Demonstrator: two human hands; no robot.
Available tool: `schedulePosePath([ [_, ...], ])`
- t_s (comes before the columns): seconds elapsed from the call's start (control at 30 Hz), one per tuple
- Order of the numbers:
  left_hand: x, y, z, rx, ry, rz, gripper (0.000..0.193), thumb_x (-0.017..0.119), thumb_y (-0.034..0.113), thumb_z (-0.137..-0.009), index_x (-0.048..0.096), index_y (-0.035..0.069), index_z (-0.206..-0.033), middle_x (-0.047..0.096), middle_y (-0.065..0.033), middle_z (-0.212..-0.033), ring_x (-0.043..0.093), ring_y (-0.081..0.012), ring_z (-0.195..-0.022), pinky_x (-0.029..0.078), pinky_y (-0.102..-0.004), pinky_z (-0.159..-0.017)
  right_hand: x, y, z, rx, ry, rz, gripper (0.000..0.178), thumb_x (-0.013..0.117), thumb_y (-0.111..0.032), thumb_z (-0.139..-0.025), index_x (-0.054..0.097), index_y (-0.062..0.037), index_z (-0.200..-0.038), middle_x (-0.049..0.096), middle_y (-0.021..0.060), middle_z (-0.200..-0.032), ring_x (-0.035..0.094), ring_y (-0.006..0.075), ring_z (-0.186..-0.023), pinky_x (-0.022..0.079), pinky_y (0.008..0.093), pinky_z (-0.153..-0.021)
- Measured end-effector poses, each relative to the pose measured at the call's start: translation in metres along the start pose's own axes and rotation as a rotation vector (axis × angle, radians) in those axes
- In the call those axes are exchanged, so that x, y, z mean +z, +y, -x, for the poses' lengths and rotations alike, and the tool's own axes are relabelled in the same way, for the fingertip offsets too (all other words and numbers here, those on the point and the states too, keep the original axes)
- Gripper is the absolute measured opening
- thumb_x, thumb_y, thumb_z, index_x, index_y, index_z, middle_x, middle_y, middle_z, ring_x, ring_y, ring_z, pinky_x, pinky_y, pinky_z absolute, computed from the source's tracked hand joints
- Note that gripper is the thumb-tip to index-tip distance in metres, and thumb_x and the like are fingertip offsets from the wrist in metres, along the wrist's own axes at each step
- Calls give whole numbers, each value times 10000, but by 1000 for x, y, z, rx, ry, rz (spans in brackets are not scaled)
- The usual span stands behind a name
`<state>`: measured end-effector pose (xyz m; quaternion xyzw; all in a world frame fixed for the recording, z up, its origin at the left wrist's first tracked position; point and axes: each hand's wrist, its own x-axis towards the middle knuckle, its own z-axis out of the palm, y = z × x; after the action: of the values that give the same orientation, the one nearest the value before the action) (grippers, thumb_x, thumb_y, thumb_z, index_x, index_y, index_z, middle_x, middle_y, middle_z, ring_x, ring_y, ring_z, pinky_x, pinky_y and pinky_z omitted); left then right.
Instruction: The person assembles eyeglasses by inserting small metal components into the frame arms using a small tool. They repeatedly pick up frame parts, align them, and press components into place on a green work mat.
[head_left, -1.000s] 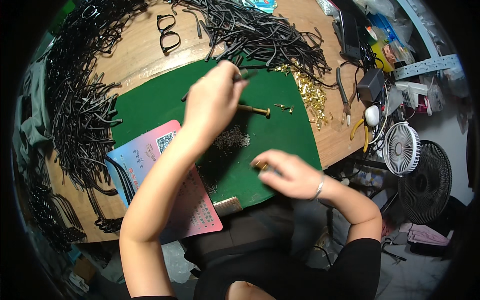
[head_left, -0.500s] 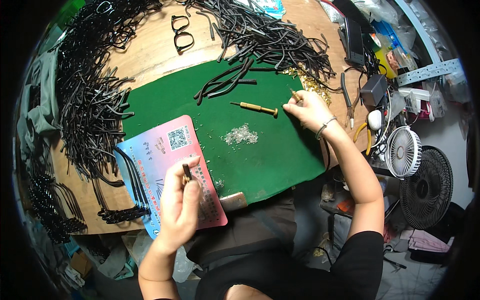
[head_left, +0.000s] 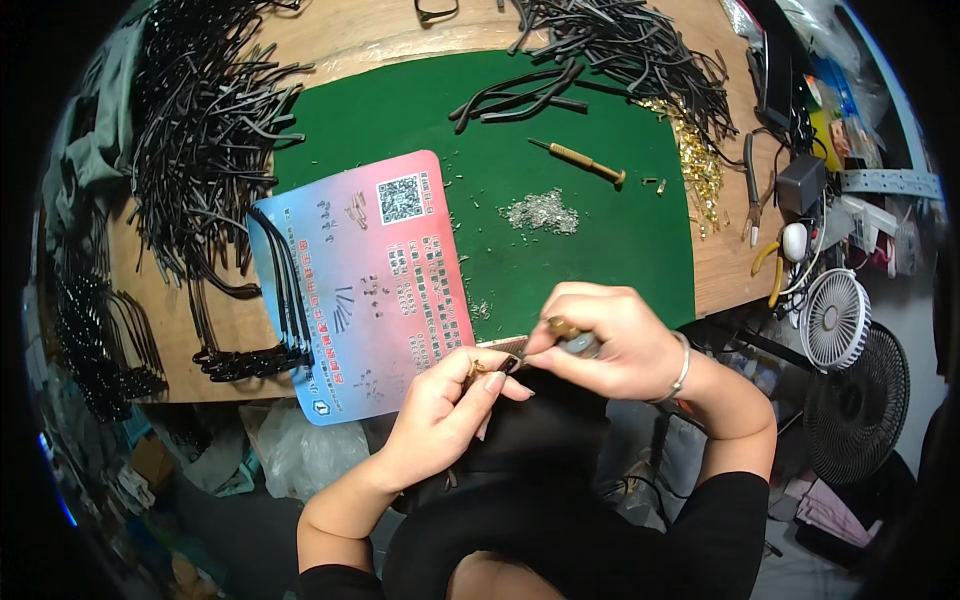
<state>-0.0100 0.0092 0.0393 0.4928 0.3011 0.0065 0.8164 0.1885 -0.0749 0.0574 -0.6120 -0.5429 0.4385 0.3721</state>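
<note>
My left hand (head_left: pixel 440 415) pinches a thin dark piece (head_left: pixel 512 363) with a gold-coloured bit by the fingers; most of it is hidden. Close beside it, my right hand (head_left: pixel 620 345) grips a brass-handled screwdriver (head_left: pixel 566 328), its tip at the dark piece. Both hands meet at the near edge of the green mat (head_left: pixel 600 270). Beyond them a pile of tiny silver screws (head_left: pixel 541 211) lies on the mat. A second brass screwdriver (head_left: pixel 580 160) rests farther back, next to several dark eyeglass temples (head_left: pixel 520 98).
A pink-and-blue printed sheet (head_left: pixel 370 270) lies left, bearing small screws and black frames (head_left: pixel 285 290). Heaps of dark temples (head_left: pixel 210 160) cover the far left and far right. Gold-coloured parts (head_left: pixel 698 165), pliers (head_left: pixel 768 265) and a white fan (head_left: pixel 835 320) are at the right.
My right hand has come from the gold parts at the mat's far right to my left hand, bringing the screwdriver. My left hand has moved right. The whole view has shifted.
</note>
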Motion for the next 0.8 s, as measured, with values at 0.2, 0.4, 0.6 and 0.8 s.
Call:
schedulePosePath([
  [0.2, -2, 6, 6, -18, -24, 81, 250, 426, 118, -960, 478, 19, -1183, 644, -107, -868, 423, -33, -469, 353, -165, -440, 3, -1, -12, -48, -15, -20, 90, 633, -58, -752, 600, -11, -822, 587, 112, -780, 612, 252, -683, 493, 314, -593],
  [0.4, -8, 4, -2, -67, -114, 163, 254, 443, 127, -956, 490, 23, -1183, 640, -114, -863, 397, -25, -462, 321, -157, -434, 2, 6, -16, -58, -94, -73, 105, 664, -91, -759, 621, -8, -807, 592, 103, -763, 609, 221, -675, 485, 300, -596],
  [0.6, -12, 4, -5, -22, -146, 144, 249, 449, 120, -956, 514, -4, -1162, 637, -46, -869, 433, -17, -543, 360, -157, -500, -1, 10, -20, 396, -275, -667, 224, 657, -223, -836, 638, -10, -906, 600, 21, -784, 500, 53, -530, 401, 189, -470],
  [0.8, -6, -6, -8, 91, -64, -20, 247, 447, 65, -944, 496, 9, -1180, 631, -35, -878, 462, -30, -618, 399, -180, -585, 9, 32, -18, 593, -340, -962, 422, 695, -259, -809, 493, 12, -1062, 557, 33, -781, 489, 57, -530, 406, 190, -473],
])
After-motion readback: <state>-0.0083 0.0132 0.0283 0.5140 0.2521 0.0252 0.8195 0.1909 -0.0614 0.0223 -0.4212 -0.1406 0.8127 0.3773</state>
